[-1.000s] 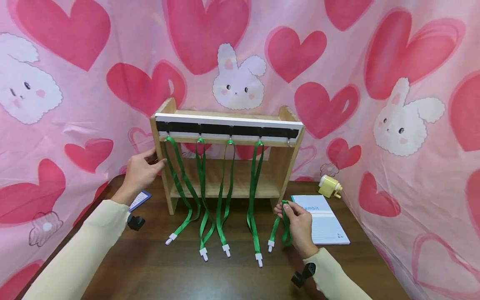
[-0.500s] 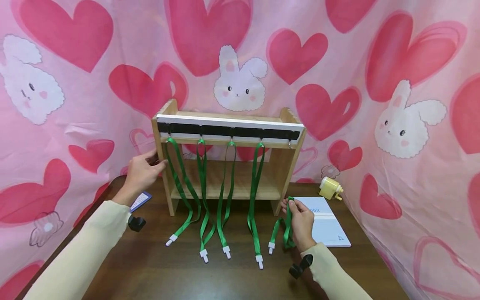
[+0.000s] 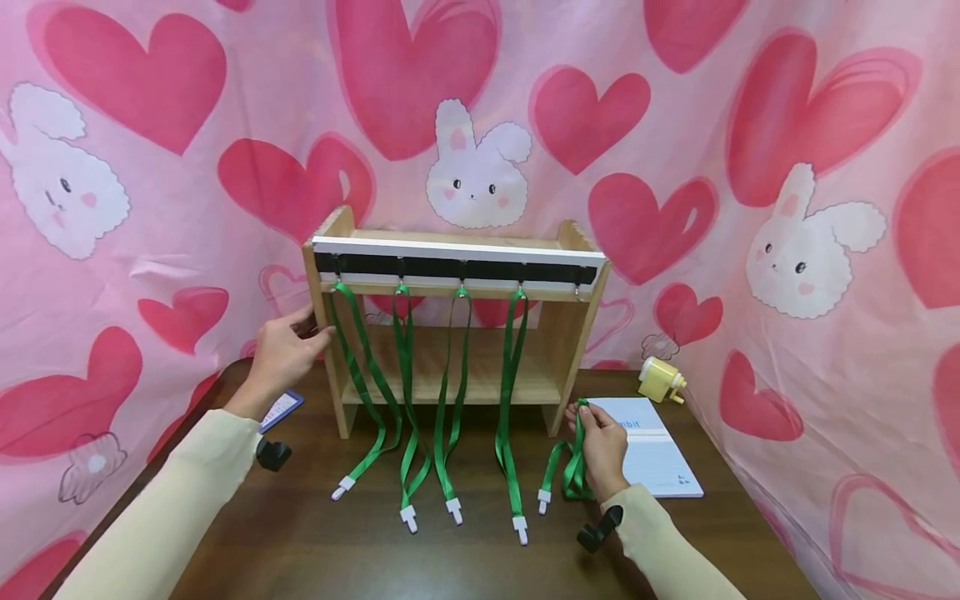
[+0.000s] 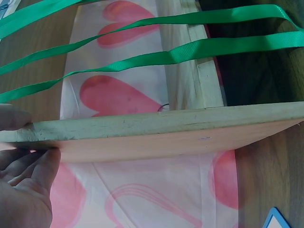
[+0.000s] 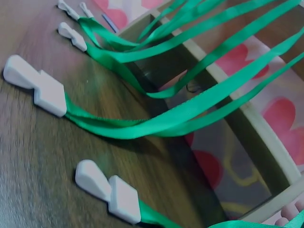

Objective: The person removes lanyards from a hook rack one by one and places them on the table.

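Observation:
My left hand [image 3: 285, 357] grips the left side panel [image 4: 156, 124] of a small wooden shelf [image 3: 450, 402], thumb on one face and fingers on the other. At the shelf's right foot, my right hand [image 3: 604, 448] pinches a green lanyard [image 3: 576, 477] near its looped top. The strap droops to the table, and its white clip [image 3: 543, 502] lies there. Several other green lanyards [image 3: 510, 367] hang from hooks along the black strip [image 3: 431, 267] on the shelf's front, their clips resting on the table. The rightmost hook [image 3: 577, 291] holds nothing.
A white notebook [image 3: 663, 467] lies beside my right hand, with a yellow crank-handled device [image 3: 660, 381] behind it. A blue-edged card [image 3: 281, 408] lies left of the shelf, partly behind my left forearm. Pink patterned cloth [image 3: 675, 108] encloses the brown table [image 3: 360, 558].
My right hand has shifted slightly right with the lanyard, whose upper end now stands a little further right. My left hand keeps its grip on the shelf panel.

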Demonstrator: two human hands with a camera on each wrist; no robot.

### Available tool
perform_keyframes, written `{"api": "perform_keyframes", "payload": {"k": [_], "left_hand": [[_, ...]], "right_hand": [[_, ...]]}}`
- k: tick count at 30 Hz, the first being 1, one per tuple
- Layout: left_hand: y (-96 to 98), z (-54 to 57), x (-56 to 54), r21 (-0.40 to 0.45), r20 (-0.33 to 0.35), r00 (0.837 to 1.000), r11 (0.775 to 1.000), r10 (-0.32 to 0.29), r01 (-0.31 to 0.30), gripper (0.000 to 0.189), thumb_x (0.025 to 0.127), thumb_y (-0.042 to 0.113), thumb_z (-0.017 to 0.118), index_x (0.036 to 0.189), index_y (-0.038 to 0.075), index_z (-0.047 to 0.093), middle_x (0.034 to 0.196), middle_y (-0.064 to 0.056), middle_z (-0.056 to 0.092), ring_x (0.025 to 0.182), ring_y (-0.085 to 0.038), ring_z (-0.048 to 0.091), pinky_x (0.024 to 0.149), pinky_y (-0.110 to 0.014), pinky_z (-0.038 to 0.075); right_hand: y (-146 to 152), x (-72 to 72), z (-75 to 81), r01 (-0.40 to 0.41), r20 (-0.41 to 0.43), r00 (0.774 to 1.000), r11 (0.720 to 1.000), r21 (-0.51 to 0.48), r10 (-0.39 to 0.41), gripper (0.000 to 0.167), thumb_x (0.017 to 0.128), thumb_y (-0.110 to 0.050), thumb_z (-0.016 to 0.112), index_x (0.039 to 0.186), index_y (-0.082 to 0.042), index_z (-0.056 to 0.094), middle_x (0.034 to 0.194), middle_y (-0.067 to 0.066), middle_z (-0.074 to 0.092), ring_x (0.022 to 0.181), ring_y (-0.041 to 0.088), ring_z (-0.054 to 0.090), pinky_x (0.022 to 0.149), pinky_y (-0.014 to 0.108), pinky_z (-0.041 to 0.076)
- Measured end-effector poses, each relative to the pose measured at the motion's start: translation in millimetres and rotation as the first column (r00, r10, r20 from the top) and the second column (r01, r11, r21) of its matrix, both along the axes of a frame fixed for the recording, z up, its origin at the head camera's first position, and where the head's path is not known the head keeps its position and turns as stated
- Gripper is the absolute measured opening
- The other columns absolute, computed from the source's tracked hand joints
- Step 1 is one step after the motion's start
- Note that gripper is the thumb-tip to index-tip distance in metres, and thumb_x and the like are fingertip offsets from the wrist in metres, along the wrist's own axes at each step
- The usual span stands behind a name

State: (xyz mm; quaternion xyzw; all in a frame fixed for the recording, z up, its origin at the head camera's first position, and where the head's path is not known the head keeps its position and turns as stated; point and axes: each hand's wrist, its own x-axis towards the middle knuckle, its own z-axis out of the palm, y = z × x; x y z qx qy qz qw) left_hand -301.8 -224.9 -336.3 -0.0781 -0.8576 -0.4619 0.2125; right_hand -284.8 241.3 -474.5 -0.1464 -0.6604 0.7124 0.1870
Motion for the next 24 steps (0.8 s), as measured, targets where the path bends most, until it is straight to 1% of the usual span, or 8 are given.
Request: {"api": "perform_keyframes", "payload": {"k": [4, 8, 11, 15, 18, 21, 24], "left_hand": [[0.6, 0.8, 0.9, -0.003, -0.003, 1.0, 1.0, 0.0, 0.0, 0.062, 0.097, 0.025, 0.068, 0.15, 0.005, 0.045, 0.137, -0.028, 0.062, 0.119, -0.046, 0.066, 0.082, -0.047, 0.058], [0.5, 0.9, 1.1, -0.005, 0.0, 1.0, 1.0, 0.004, -0.004, 0.062, 0.097, 0.024, 0.068, 0.15, 0.004, 0.045, 0.136, -0.028, 0.062, 0.118, -0.045, 0.066, 0.082, -0.047, 0.058], [0.2, 0.7, 1.2, -0.01, 0.004, 1.0, 1.0, 0.011, -0.011, 0.062, 0.096, 0.024, 0.069, 0.15, 0.004, 0.045, 0.136, -0.028, 0.062, 0.119, -0.045, 0.066, 0.083, -0.047, 0.058], [0.5, 0.7, 0.2, -0.011, 0.0, 1.0, 1.0, 0.013, -0.013, 0.062, 0.096, 0.026, 0.069, 0.15, 0.004, 0.046, 0.136, -0.028, 0.062, 0.118, -0.045, 0.066, 0.083, -0.047, 0.058], [0.2, 0.2, -0.7, -0.006, -0.008, 1.0, 1.0, 0.009, -0.009, 0.062, 0.096, 0.026, 0.069, 0.15, 0.004, 0.046, 0.136, -0.027, 0.063, 0.118, -0.044, 0.067, 0.083, -0.046, 0.058], [-0.4, -0.7, -1.2, -0.007, -0.015, 1.0, 1.0, 0.01, -0.01, 0.061, 0.096, 0.024, 0.069, 0.149, 0.003, 0.047, 0.135, -0.028, 0.063, 0.117, -0.043, 0.067, 0.083, -0.045, 0.058], [-0.1, -1.6, -1.8, -0.014, -0.024, 1.0, 1.0, 0.012, -0.012, 0.061, 0.096, 0.022, 0.07, 0.149, 0.003, 0.047, 0.134, -0.028, 0.063, 0.116, -0.043, 0.068, 0.081, -0.044, 0.059]], "right_hand": [[2, -2.9, -4.6, 0.021, 0.019, 1.0, 0.999, 0.041, -0.022, 0.035, 0.103, -0.017, 0.058, 0.127, 0.007, 0.066, 0.113, 0.016, 0.077, 0.088, 0.004, 0.076, 0.089, 0.034, 0.063], [4, -5.9, -8.6, 0.019, 0.031, 0.999, 0.998, 0.063, -0.021, 0.034, 0.103, -0.017, 0.059, 0.127, 0.006, 0.067, 0.122, 0.023, 0.072, 0.091, 0.007, 0.076, 0.09, 0.035, 0.063], [6, -7.8, -11.4, 0.012, 0.056, 0.998, 0.997, 0.078, -0.016, 0.033, 0.103, -0.017, 0.059, 0.126, 0.004, 0.068, 0.121, 0.022, 0.073, 0.09, 0.005, 0.076, 0.088, 0.032, 0.063], [8, -9.7, -14.3, 0.015, 0.09, 0.996, 0.993, 0.114, -0.025, 0.031, 0.102, -0.019, 0.06, 0.124, 0.001, 0.071, 0.117, 0.017, 0.076, 0.089, 0.006, 0.076, 0.081, 0.026, 0.064], [8, -10.2, -16.1, 0.013, 0.103, 0.994, 0.99, 0.137, -0.027, 0.032, 0.102, -0.02, 0.06, 0.123, 0.001, 0.071, 0.116, 0.017, 0.076, 0.094, 0.013, 0.077, 0.076, 0.022, 0.063], [8, -9.9, -18.6, 0.0, 0.125, 0.992, 0.989, 0.146, -0.019, 0.032, 0.102, -0.02, 0.06, 0.124, 0.002, 0.071, 0.119, 0.02, 0.074, 0.102, 0.023, 0.076, 0.073, 0.018, 0.062], [7, -8.5, -21.3, -0.011, 0.142, 0.99, 0.99, 0.142, -0.009, 0.033, 0.102, -0.019, 0.059, 0.125, 0.003, 0.069, 0.121, 0.022, 0.072, 0.104, 0.025, 0.075, 0.071, 0.016, 0.06]]}}
